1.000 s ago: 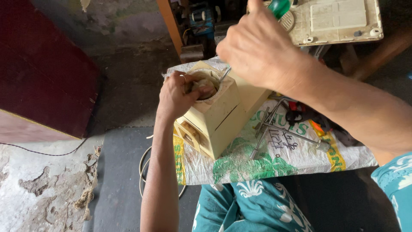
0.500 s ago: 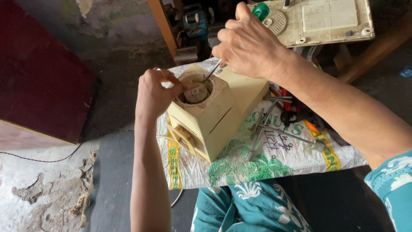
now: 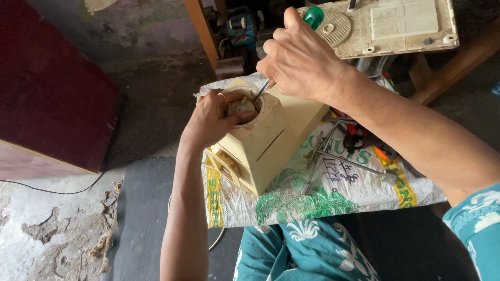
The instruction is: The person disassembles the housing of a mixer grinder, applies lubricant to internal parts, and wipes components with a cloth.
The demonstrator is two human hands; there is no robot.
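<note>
I am gripping a green-handled screwdriver (image 3: 312,18) in my right hand (image 3: 299,65), its shaft slanting down-left into the round opening of the cream plastic appliance housing (image 3: 265,143), whose rim my left hand (image 3: 211,122) is clasping.

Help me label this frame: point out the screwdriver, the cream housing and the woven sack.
screwdriver (image 3: 313,15), head view, on its green handle tip.
cream housing (image 3: 271,148), head view, on its side wall.
woven sack (image 3: 333,195), head view, on a bare printed patch.
</note>
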